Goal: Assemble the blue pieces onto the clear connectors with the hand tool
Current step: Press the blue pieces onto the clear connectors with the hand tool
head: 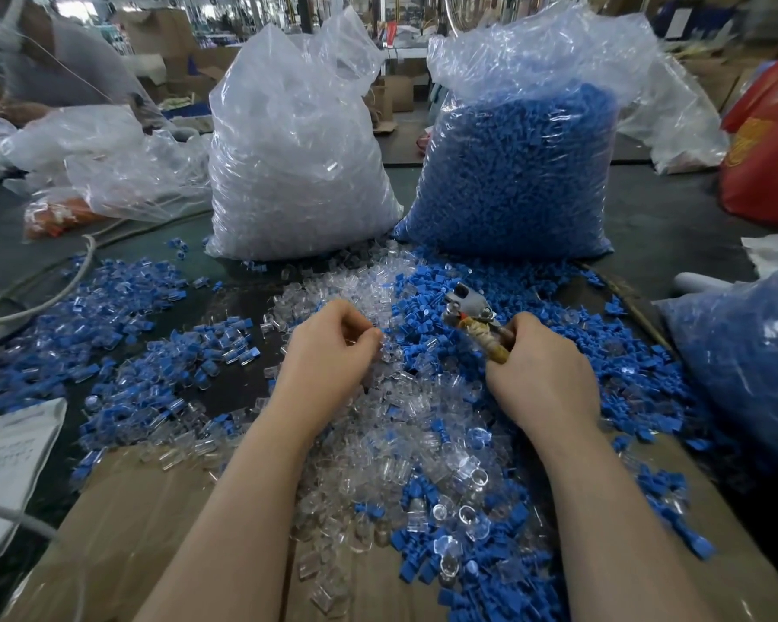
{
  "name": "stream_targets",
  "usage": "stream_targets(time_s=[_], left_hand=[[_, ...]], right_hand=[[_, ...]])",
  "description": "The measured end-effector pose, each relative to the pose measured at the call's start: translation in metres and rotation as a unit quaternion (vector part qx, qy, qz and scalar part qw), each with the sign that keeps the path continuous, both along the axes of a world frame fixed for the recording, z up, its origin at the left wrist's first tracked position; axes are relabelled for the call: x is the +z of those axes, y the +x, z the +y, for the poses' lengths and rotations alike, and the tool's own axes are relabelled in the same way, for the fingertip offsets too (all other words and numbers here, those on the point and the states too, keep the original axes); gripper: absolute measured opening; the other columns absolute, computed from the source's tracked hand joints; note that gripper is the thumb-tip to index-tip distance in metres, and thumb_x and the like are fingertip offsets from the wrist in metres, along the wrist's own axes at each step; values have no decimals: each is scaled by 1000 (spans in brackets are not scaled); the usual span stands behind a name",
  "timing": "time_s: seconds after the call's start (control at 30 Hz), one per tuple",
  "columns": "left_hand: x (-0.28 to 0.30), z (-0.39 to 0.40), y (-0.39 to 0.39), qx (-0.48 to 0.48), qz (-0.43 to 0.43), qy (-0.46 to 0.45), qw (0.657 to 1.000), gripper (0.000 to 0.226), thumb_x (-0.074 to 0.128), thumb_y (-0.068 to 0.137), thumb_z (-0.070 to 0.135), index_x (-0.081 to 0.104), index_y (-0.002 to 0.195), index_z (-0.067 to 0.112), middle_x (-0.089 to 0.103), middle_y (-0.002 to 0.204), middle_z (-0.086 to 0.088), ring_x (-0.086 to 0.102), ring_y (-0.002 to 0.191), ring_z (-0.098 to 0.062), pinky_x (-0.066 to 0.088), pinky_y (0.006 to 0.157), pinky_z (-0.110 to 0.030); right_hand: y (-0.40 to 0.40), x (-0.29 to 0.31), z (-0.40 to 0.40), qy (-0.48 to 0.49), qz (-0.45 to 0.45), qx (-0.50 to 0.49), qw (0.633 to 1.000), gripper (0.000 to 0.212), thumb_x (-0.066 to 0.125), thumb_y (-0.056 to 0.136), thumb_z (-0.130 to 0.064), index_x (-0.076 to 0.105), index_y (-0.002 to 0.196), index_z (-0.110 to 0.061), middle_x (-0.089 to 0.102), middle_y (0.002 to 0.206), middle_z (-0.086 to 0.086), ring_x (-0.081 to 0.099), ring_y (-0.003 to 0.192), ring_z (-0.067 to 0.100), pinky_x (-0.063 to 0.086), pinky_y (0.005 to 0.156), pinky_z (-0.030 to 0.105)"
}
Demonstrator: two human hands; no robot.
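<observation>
Dark tabletop under everything, with flat brown cardboard laid on the near part, likely to keep small bits from sliding off.

Two big plastic sacks standing at the back, tops open for easy reaching: a bag of clear connectors on the left, a bag of blue pieces on the right. Another bag of finished blue-and-clear parts at the right edge.

Poured out in front of the sacks, right where both hands can get them: a heap of loose clear connectors in the middle and loose blue pieces beside it on the right. Off to the left, a spread of joined parts, blue stuck to clear, probably pushed there to keep done ones apart.

Left hand over the clear heap, fingers curled in and pinching something small and see-through, most likely one clear connector.

Right hand wrapped round the taped handles of the hand tool, grey metal head pointing up and away over the blue pieces. Tool mouth too small to tell whether it holds a piece. Probably picking up parts for the next squeeze.
</observation>
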State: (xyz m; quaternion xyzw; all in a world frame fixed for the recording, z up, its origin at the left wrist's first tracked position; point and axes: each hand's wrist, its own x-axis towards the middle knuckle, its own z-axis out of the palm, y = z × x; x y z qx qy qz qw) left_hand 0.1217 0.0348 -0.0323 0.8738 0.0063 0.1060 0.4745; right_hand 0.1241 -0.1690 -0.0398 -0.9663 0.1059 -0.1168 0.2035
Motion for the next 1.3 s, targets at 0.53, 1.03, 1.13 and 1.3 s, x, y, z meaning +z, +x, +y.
stream_targets(time_s=[0.53, 1.03, 1.13, 1.3], left_hand=[[8, -8, 0, -93, 36, -400, 911, 21, 70, 79, -5, 64, 91, 11, 70, 74, 0, 70, 77, -18, 57, 80, -35], [11, -15, -3, -175, 96, -487, 850, 28, 64, 78, 9, 70, 105, 4, 71, 77, -6, 68, 75, -12, 58, 76, -24], [12, -14, -3, -179, 106, -508, 836, 28, 64, 78, 9, 70, 104, 4, 71, 77, -7, 69, 74, -12, 58, 76, -24], [13, -13, -3, -174, 112, -508, 836, 28, 65, 78, 10, 70, 105, 4, 72, 80, -8, 70, 75, -13, 58, 74, -23]], right_hand=[[-1, 3, 16, 329, -116, 146, 926, 11, 67, 89, -18, 62, 83, -25, 62, 69, -14, 54, 62, 5, 48, 61, 30], [-9, 8, 29, 421, -162, 224, 864, 16, 69, 91, -18, 63, 79, -25, 59, 71, 5, 45, 56, 8, 42, 54, 16], [-9, 8, 31, 424, -165, 230, 860, 15, 69, 91, -18, 61, 79, -18, 52, 62, 0, 39, 53, 2, 37, 50, 13], [-7, 7, 30, 403, -178, 233, 867, 14, 69, 91, -20, 61, 81, -14, 49, 59, -7, 38, 51, 4, 35, 48, 17]])
